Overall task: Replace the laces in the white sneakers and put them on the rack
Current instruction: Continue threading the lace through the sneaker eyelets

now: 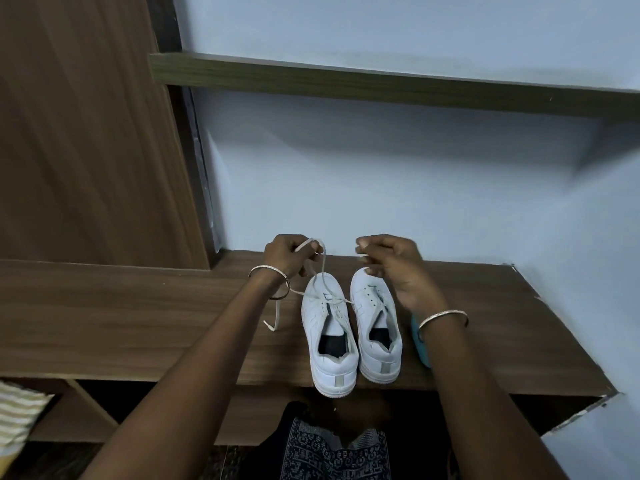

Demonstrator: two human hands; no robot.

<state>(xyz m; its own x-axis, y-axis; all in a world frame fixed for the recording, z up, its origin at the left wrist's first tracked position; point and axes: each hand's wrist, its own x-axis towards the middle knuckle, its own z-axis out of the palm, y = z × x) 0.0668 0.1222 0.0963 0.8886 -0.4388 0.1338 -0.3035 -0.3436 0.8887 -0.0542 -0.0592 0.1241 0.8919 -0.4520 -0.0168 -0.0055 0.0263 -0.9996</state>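
Plainly, left hand [285,254] grips the lace [321,271] above the sneakers [313,317]; right hand [398,268] seemingly pinches a lace end [362,253]; teal thing [424,351] beside them half-hidden.

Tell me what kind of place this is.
Likely a home, perhaps an entryway or bedroom corner: a low brown wood-grain bench with open cubbies beneath holds white sneakers, a tall brown wood-grain cupboard panel stands left, and a dark wooden shelf hangs on the pale blue wall.
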